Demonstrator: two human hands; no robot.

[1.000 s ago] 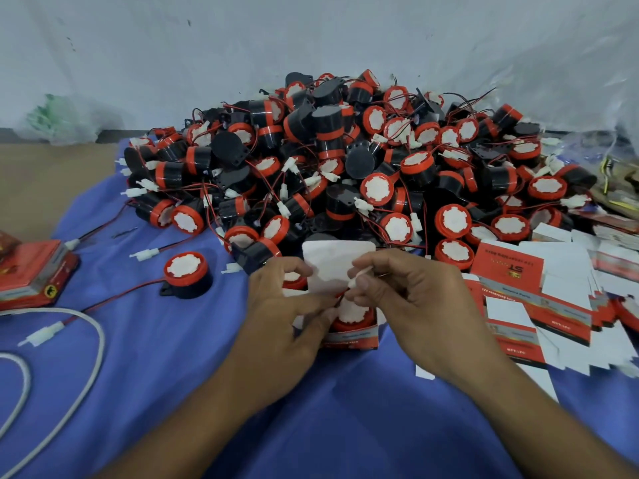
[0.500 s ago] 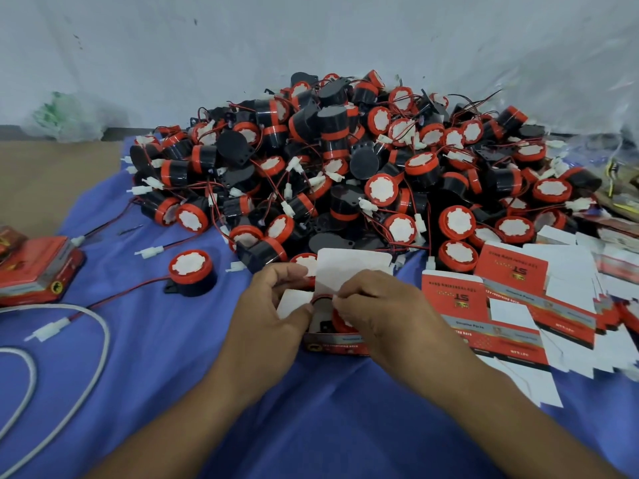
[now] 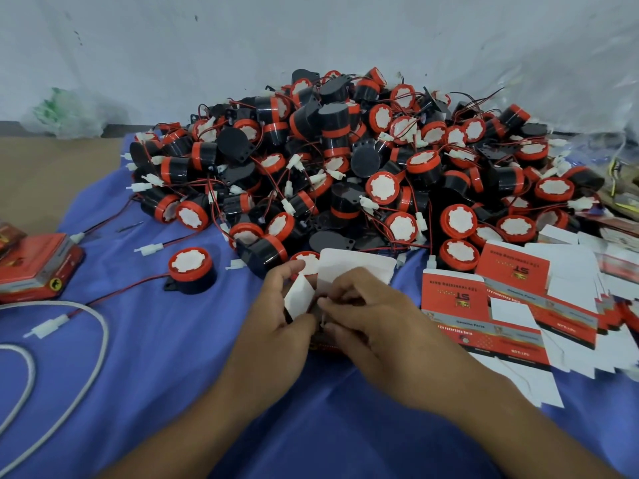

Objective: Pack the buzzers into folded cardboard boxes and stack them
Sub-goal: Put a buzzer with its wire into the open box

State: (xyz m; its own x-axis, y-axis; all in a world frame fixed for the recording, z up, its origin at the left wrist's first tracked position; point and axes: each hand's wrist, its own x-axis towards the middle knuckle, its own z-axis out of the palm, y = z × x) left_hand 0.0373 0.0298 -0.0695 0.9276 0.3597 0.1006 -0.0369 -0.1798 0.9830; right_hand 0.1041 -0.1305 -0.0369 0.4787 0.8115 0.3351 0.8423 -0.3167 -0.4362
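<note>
Standing on the blue cloth (image 3: 166,382), near the middle of its near edge, a small red cardboard box (image 3: 324,346) is almost hidden between two hands. Its top is open: a wide white back flap (image 3: 359,267) stands upright behind the fingers, and a narrower white side flap (image 3: 299,299) tilts out to the left. The left hand (image 3: 276,326) grips the box's left side, with its thumb low on the side flap and its fingers curled round behind. The right hand (image 3: 375,323) comes from the other side, its fingers bent and bunched with the thumb at the mouth of the box, clamped on its top edge; what lies inside cannot be made out. Just behind the box rises a big heap of buzzers (image 3: 345,160), black with red rims and white faces, tangled in red and black wires with white plugs, filling the far half of the cloth. A single buzzer (image 3: 190,271) sits apart to the left of the heap, face up. Flat printed box blanks (image 3: 484,305) lie overlapped along the right edge. At the left edge are closed red boxes (image 3: 34,267) and a looped white cable (image 3: 86,340). Beyond the far left corner, a crumpled plastic bag (image 3: 62,112) rests against the pale wall.
</note>
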